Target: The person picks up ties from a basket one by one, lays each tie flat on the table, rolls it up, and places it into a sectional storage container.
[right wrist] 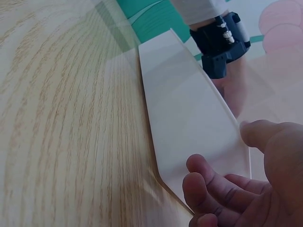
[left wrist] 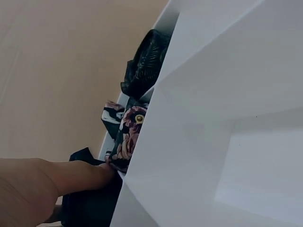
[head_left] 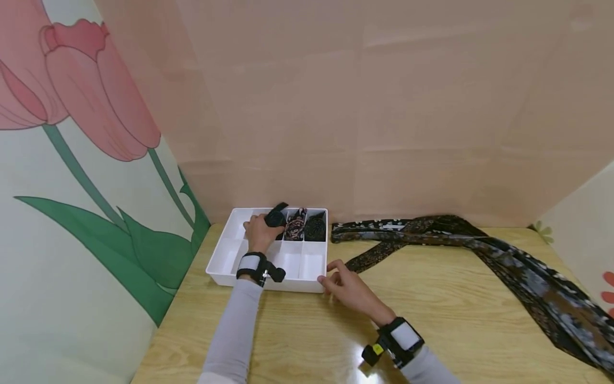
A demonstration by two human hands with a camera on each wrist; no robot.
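Note:
A white divided tray (head_left: 312, 286) sits on the table near the back wall. My left hand (head_left: 260, 234) grips a dark rolled necktie (head_left: 275, 218) in a back-row compartment, its loose end sticking up above the rim. In the left wrist view a finger presses along this dark roll (left wrist: 90, 203). Beside it sit a floral rolled necktie (head_left: 295, 226) and a dark patterned rolled necktie (head_left: 315, 228), each in its own compartment. My right hand (head_left: 352, 290) holds the tray's front right corner, with the thumb at the rim (right wrist: 244, 137) and the other fingers curled lower down.
Several long dark floral neckties (head_left: 518, 266) lie unrolled in a heap across the table's right side. One narrow end (head_left: 374, 257) reaches toward the tray. The wooden table (head_left: 431, 298) meets a tan covered wall (head_left: 360, 133) behind and a tulip-printed wall (head_left: 96, 176) at left.

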